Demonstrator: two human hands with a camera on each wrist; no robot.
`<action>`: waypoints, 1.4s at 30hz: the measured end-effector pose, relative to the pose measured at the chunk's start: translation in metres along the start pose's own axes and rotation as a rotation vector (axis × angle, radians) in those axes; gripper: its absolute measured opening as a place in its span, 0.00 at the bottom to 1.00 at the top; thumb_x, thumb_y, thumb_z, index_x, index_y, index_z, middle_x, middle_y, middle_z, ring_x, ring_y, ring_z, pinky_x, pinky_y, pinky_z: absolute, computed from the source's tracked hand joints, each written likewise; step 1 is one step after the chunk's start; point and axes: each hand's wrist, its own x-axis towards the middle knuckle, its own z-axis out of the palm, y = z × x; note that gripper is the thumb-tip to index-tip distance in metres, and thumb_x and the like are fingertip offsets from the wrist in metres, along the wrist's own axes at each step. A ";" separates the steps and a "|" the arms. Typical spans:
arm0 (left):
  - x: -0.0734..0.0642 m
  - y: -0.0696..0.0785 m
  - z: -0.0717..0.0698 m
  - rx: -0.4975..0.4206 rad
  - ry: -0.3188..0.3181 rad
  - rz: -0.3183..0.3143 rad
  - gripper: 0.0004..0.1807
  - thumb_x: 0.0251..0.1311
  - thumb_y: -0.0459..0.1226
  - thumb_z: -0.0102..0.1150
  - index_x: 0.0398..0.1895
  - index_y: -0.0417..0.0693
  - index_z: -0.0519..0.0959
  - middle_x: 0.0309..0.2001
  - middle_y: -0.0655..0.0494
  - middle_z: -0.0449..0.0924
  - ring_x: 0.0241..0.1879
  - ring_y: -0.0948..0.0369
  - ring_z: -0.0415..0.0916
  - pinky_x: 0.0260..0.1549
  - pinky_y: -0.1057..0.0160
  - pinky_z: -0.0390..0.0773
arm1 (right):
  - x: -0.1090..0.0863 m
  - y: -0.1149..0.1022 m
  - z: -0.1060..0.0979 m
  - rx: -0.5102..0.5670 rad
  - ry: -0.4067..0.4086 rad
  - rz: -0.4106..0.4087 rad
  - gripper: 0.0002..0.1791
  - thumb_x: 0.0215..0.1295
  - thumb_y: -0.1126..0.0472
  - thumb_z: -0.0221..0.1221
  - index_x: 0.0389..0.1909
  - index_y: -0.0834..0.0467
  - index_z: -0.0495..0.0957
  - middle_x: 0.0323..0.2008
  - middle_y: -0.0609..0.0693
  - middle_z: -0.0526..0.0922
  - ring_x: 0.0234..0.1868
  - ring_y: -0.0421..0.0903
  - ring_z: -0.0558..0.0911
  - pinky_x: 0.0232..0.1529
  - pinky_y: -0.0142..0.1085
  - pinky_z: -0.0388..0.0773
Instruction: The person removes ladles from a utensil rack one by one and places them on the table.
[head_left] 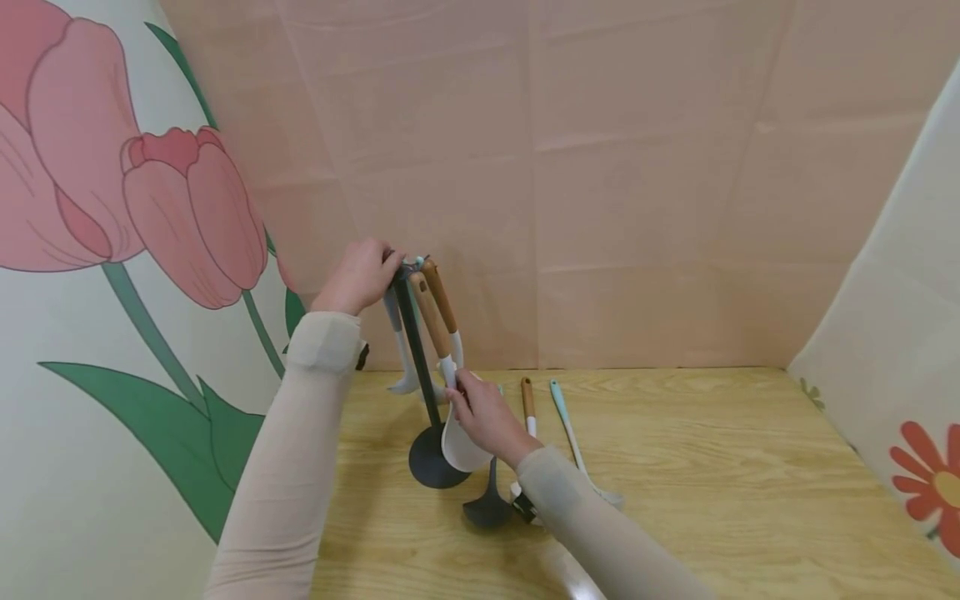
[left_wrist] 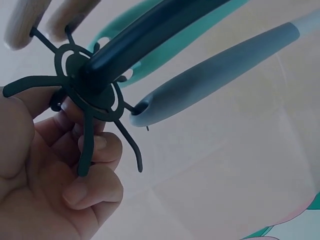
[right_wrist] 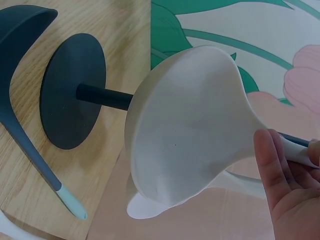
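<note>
A dark utensil stand rises at the left of the table, with a round base (head_left: 431,467) and a thin pole (head_left: 417,358). My left hand (head_left: 360,277) grips its top; in the left wrist view the fingers curl under the hook ring (left_wrist: 92,107). Lower down, my right hand (head_left: 491,415) pinches the neck of a white ladle (right_wrist: 185,125). This ladle's wooden handle (head_left: 429,312) slants up to the hooks. Beside it hang another wooden-handled utensil (head_left: 441,296), a grey-handled one (left_wrist: 215,75) and a teal-handled one (left_wrist: 145,70). Several front hooks carry nothing.
On the wooden table (head_left: 712,467) lie a dark ladle (head_left: 487,507), a utensil with a wooden handle (head_left: 528,398) and a white one with a teal handle (head_left: 567,421). A tulip-printed wall (head_left: 180,225) stands close on the left, and a pinkish sheet (head_left: 637,208) behind.
</note>
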 end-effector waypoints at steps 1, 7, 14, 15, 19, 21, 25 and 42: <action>0.000 0.000 0.000 0.000 0.000 0.000 0.23 0.79 0.47 0.39 0.35 0.40 0.77 0.29 0.48 0.72 0.30 0.53 0.70 0.31 0.58 0.71 | 0.000 0.000 0.000 -0.002 0.000 0.002 0.09 0.79 0.56 0.49 0.44 0.57 0.73 0.28 0.44 0.77 0.28 0.38 0.77 0.30 0.33 0.77; 0.001 -0.001 0.001 -0.007 -0.005 -0.011 0.23 0.79 0.48 0.39 0.37 0.40 0.78 0.30 0.47 0.73 0.31 0.53 0.70 0.32 0.57 0.71 | 0.000 0.000 -0.001 0.002 0.007 -0.017 0.06 0.78 0.60 0.50 0.44 0.58 0.73 0.27 0.45 0.77 0.27 0.38 0.77 0.29 0.33 0.77; 0.002 -0.003 0.002 0.002 0.010 0.000 0.23 0.79 0.48 0.40 0.36 0.41 0.78 0.29 0.48 0.72 0.30 0.52 0.70 0.32 0.57 0.70 | -0.001 0.001 -0.002 0.011 0.029 -0.052 0.06 0.78 0.62 0.51 0.43 0.60 0.73 0.26 0.47 0.78 0.26 0.38 0.76 0.28 0.33 0.75; 0.002 -0.003 0.002 0.006 0.011 0.002 0.23 0.79 0.48 0.40 0.36 0.41 0.77 0.29 0.48 0.72 0.30 0.52 0.70 0.32 0.57 0.70 | -0.001 0.001 -0.003 0.012 0.034 -0.057 0.06 0.77 0.63 0.51 0.43 0.61 0.74 0.26 0.47 0.78 0.26 0.38 0.76 0.28 0.33 0.75; 0.003 -0.003 0.003 0.013 0.014 0.009 0.23 0.79 0.48 0.39 0.36 0.41 0.77 0.29 0.48 0.72 0.30 0.52 0.69 0.33 0.56 0.70 | -0.003 0.001 -0.004 0.004 0.052 -0.076 0.05 0.76 0.63 0.52 0.43 0.61 0.74 0.27 0.47 0.79 0.26 0.38 0.76 0.28 0.33 0.75; 0.004 -0.003 0.003 0.017 0.016 0.013 0.23 0.79 0.48 0.39 0.35 0.41 0.77 0.28 0.48 0.71 0.30 0.52 0.69 0.33 0.56 0.70 | -0.003 0.002 -0.004 -0.002 0.059 -0.078 0.04 0.76 0.64 0.53 0.43 0.61 0.74 0.27 0.46 0.78 0.26 0.38 0.76 0.28 0.33 0.76; 0.005 -0.003 0.003 0.026 0.022 0.026 0.23 0.79 0.48 0.39 0.35 0.41 0.77 0.28 0.49 0.71 0.30 0.53 0.69 0.33 0.56 0.69 | -0.005 0.003 -0.006 -0.005 0.054 -0.074 0.04 0.76 0.63 0.52 0.43 0.60 0.74 0.28 0.46 0.79 0.27 0.37 0.76 0.29 0.33 0.75; 0.008 -0.001 0.002 0.059 0.004 0.018 0.21 0.79 0.47 0.38 0.41 0.41 0.77 0.33 0.46 0.73 0.34 0.51 0.70 0.36 0.54 0.70 | -0.014 0.018 -0.016 -0.014 0.058 -0.060 0.04 0.77 0.62 0.52 0.42 0.58 0.74 0.26 0.48 0.79 0.26 0.37 0.76 0.28 0.31 0.75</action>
